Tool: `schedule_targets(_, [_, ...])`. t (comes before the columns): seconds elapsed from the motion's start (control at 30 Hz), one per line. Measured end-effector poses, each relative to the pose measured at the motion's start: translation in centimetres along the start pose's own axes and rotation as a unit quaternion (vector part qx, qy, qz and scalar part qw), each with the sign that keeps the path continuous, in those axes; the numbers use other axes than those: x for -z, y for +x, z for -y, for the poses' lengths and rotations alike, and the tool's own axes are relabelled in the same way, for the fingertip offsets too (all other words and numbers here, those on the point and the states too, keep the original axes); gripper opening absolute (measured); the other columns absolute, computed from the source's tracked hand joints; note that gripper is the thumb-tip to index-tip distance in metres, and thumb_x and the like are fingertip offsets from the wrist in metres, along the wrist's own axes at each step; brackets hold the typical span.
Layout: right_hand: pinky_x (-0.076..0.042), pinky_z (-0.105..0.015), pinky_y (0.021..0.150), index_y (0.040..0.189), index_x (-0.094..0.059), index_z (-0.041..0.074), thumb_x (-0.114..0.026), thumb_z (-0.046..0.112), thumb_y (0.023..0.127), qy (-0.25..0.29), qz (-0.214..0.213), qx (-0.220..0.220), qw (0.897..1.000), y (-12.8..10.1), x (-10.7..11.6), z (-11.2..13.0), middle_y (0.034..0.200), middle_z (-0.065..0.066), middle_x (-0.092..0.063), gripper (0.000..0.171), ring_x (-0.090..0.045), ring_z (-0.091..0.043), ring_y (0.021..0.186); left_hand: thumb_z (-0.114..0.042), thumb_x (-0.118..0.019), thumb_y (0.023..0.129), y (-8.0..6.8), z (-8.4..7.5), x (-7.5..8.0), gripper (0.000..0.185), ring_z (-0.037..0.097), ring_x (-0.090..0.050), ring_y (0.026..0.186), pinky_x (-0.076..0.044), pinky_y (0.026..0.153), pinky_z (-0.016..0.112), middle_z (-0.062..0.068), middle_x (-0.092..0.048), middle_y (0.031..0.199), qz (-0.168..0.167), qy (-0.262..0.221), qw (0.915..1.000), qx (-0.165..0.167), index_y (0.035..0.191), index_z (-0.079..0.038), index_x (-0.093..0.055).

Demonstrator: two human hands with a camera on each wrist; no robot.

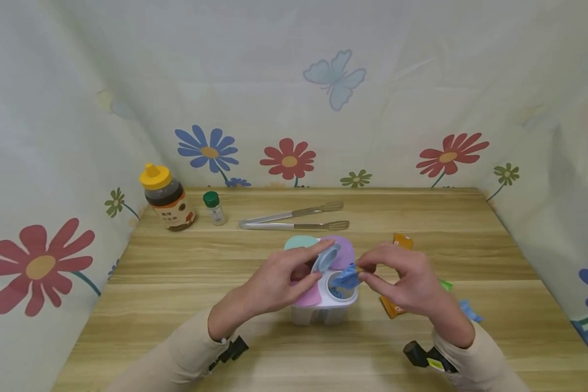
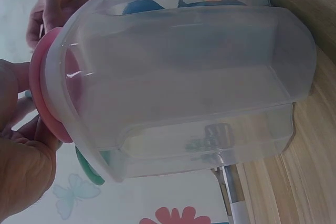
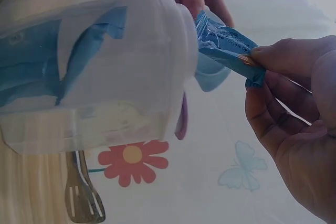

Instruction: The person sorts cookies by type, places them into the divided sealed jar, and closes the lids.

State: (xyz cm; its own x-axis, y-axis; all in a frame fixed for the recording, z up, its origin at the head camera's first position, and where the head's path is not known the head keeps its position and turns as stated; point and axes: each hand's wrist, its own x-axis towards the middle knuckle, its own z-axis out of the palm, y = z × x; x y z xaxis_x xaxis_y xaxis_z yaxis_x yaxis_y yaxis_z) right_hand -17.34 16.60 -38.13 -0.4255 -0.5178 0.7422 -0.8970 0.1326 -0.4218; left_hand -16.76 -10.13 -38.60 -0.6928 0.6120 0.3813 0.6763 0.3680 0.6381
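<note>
A translucent container (image 1: pixel 301 314) with mint, purple, pink and light blue lids stands on the table in front of me. My left hand (image 1: pixel 279 275) holds the light blue lid (image 1: pixel 327 258) tilted up between thumb and fingers, uncovering one round opening. At that opening my right hand (image 1: pixel 406 275) pinches a small blue packet (image 3: pixel 226 45) by its end, its other end over the hole. Through the wall in the right wrist view, blue packets (image 3: pixel 31 61) show inside. The pink lid (image 2: pixel 44 85) lies down, under my left hand.
Orange packets (image 1: pixel 403 241), a green packet (image 1: pixel 446 285) and another blue packet (image 1: pixel 470 311) lie around my right forearm. Behind the container are metal tongs (image 1: pixel 269 225). A yellow-capped jar (image 1: pixel 171 209) and a green-capped shaker (image 1: pixel 214 209) stand at the back left, before a flowered cloth.
</note>
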Motion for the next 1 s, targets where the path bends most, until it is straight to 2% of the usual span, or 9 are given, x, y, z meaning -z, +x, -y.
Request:
schedule_targets(0.1, [-0.052,-0.018,0.069,0.098,-0.071,0.006,-0.078,0.002,0.079,-0.009,0.009,-0.001,1.000,-0.3,-0.4,-0.2,0.089,-0.003,-0.070,0.021,-0.060,-0.009,0.076,-0.012,-0.066,0.092,0.1,0.0,0.0,0.060,0.002,-0.062,0.073,-0.053,0.066,0.015,0.003,-0.068,0.105,0.001,0.001,1.0000,0.001,0.148,-0.020,-0.044])
schedule_targets(0.17, [-0.052,-0.018,0.069,0.100,-0.071,0.008,-0.079,0.000,0.077,-0.016,0.017,-0.008,1.000,-0.7,-0.7,-0.3,0.090,-0.001,-0.070,0.025,-0.060,-0.009,0.077,-0.012,-0.066,0.093,0.1,-0.1,0.0,0.060,0.003,-0.063,0.076,-0.054,0.068,0.015,0.004,-0.068,0.110,0.004,0.000,1.0000,0.004,0.148,-0.020,-0.044])
schedule_targets(0.33, [-0.052,-0.017,0.069,0.100,-0.071,0.010,-0.080,-0.001,0.075,-0.028,0.026,-0.022,0.999,-1.5,-1.7,-0.6,0.089,0.002,-0.069,0.029,-0.060,-0.008,0.076,-0.012,-0.066,0.092,0.2,-0.1,-0.1,0.060,0.003,-0.061,0.074,-0.053,0.066,0.015,0.002,-0.068,0.108,0.004,0.001,1.0000,0.001,0.148,-0.019,-0.044])
schedule_targets(0.5, [-0.053,-0.016,0.072,0.098,-0.072,0.010,-0.077,0.005,0.081,-0.033,0.034,0.000,0.999,-1.4,-1.9,-0.7,0.090,0.002,-0.070,0.018,-0.062,-0.008,0.077,-0.009,-0.067,0.091,0.2,0.1,-0.2,0.060,0.003,-0.066,0.079,-0.054,0.068,0.014,0.005,-0.068,0.113,-0.005,-0.010,0.9999,-0.007,0.147,-0.018,-0.045])
schedule_targets(0.6, [-0.054,-0.020,0.075,0.095,-0.073,0.012,-0.076,0.005,0.082,-0.062,0.062,0.024,0.996,-1.0,-1.9,-0.7,0.092,0.004,-0.070,0.015,-0.063,-0.009,0.081,-0.010,-0.068,0.091,0.0,0.2,-0.1,0.060,0.005,-0.067,0.083,-0.054,0.070,0.014,0.006,-0.067,0.116,-0.012,-0.010,0.9998,-0.009,0.146,-0.018,-0.046])
schedule_targets(0.7, [-0.054,-0.022,0.076,0.092,-0.074,0.014,-0.077,0.005,0.079,-0.094,0.095,0.030,0.991,-0.6,-1.8,-0.5,0.091,0.006,-0.069,0.016,-0.064,-0.008,0.084,-0.011,-0.068,0.091,0.0,0.2,0.0,0.059,0.004,-0.067,0.081,-0.054,0.069,0.014,0.006,-0.068,0.113,-0.015,-0.007,0.9998,-0.011,0.146,-0.018,-0.047])
schedule_targets(0.83, [-0.054,-0.019,0.073,0.089,-0.074,0.016,-0.079,0.004,0.078,-0.106,0.119,0.003,0.987,-0.3,-1.5,-0.2,0.089,0.008,-0.069,0.017,-0.063,-0.005,0.083,-0.011,-0.067,0.092,0.1,0.1,0.0,0.059,0.005,-0.068,0.083,-0.054,0.070,0.014,0.007,-0.067,0.116,-0.012,-0.014,0.9998,-0.011,0.146,-0.016,-0.046])
schedule_targets(1.0, [-0.053,-0.016,0.071,0.089,-0.073,0.015,-0.083,0.002,0.072,-0.104,0.114,-0.005,0.988,-0.2,-1.5,-0.1,0.088,0.007,-0.068,0.023,-0.062,-0.006,0.079,-0.009,-0.067,0.092,0.2,0.1,-0.1,0.060,0.006,-0.068,0.085,-0.055,0.071,0.015,0.007,-0.067,0.119,-0.006,-0.022,0.9997,-0.006,0.147,-0.017,-0.045])
